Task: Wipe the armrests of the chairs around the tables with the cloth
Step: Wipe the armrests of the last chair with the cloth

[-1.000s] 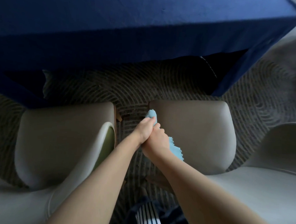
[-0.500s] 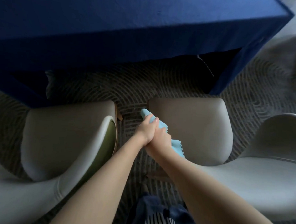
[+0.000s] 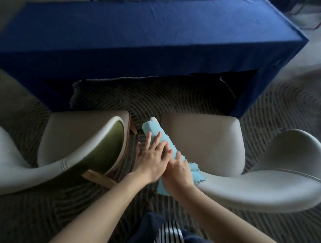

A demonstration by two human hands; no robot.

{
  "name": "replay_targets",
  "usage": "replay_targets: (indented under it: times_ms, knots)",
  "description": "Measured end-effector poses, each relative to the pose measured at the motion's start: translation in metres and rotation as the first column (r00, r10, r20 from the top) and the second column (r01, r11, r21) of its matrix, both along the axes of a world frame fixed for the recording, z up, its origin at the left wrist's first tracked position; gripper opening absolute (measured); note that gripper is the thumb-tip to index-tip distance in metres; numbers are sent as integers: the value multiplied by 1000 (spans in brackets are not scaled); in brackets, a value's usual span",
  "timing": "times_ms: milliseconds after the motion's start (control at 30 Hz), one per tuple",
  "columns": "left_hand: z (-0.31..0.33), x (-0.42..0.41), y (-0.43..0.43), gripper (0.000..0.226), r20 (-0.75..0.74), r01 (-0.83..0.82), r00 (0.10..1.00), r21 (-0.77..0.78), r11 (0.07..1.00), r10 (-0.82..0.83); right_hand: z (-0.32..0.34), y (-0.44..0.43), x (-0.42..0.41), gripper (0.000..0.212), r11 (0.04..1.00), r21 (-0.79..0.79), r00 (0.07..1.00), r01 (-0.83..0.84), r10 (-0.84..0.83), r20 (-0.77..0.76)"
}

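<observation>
Left hand opens from earlier clasp, now spread flat, pressing cloth along armrest; right hand grips cloth behind. Wiping stroke likely underway.

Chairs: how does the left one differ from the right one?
The right chair has a cloth over its armrest, under the left hand and right hand; the left chair has none. The left chair shows green lining and a wooden leg; the right chair shows neither. Both are pale grey.
</observation>
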State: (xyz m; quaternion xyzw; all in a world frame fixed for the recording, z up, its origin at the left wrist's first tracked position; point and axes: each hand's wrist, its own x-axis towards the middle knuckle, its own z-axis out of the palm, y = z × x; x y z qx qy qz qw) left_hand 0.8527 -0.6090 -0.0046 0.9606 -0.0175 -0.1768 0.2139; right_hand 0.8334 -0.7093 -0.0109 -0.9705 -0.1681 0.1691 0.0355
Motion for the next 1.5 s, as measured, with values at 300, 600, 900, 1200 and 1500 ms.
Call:
replay_targets:
  times_ms: [300, 600, 900, 1200, 1500]
  knots:
    - [10, -43, -4, 83, 93, 450, 876, 191, 873, -472, 3, -96, -48, 76, 947, -34, 917, -320, 319, 240]
    - [-5, -67, -80, 58, 418, 527, 623, 400, 750, -661, -9, -196, -65, 89, 905, -37, 767, -424, 381, 516]
    - [-2, -75, -160, 77, 474, 456, 738, 175, 873, -480, -15, -274, -62, 69, 886, 53, 698, -461, 326, 637]
    - [-10, -79, -188, 63, 509, 477, 672, 256, 840, -537, -22, -306, -56, 55, 912, 90, 700, -401, 241, 672]
    - [-8, -67, -285, 68, 394, 501, 700, 322, 803, -595, -8, -389, -30, 66, 927, 140, 831, -349, 237, 503]
